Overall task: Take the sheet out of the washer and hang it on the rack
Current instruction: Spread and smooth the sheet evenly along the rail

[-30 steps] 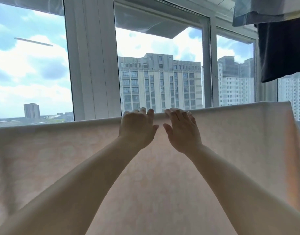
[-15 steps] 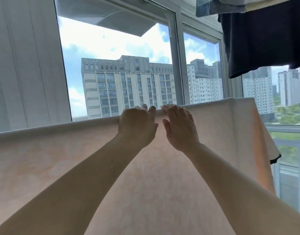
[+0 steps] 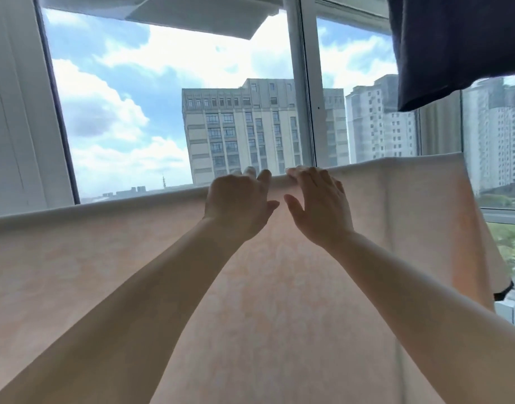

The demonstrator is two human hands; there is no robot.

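Pale peach sheet (image 3: 110, 272) hangs draped over a hidden bar, its top fold running from the left edge up to the right, where it ends in a corner. Left hand (image 3: 238, 205) and right hand (image 3: 317, 205) lie side by side on the top fold, close but apart. Both have their fingers extended over the fold, thumbs splayed inward; neither grips anything. Dark cloth (image 3: 460, 45) hangs at upper right. Window (image 3: 128, 121) behind shows clouds and a grey tower block (image 3: 241, 126).
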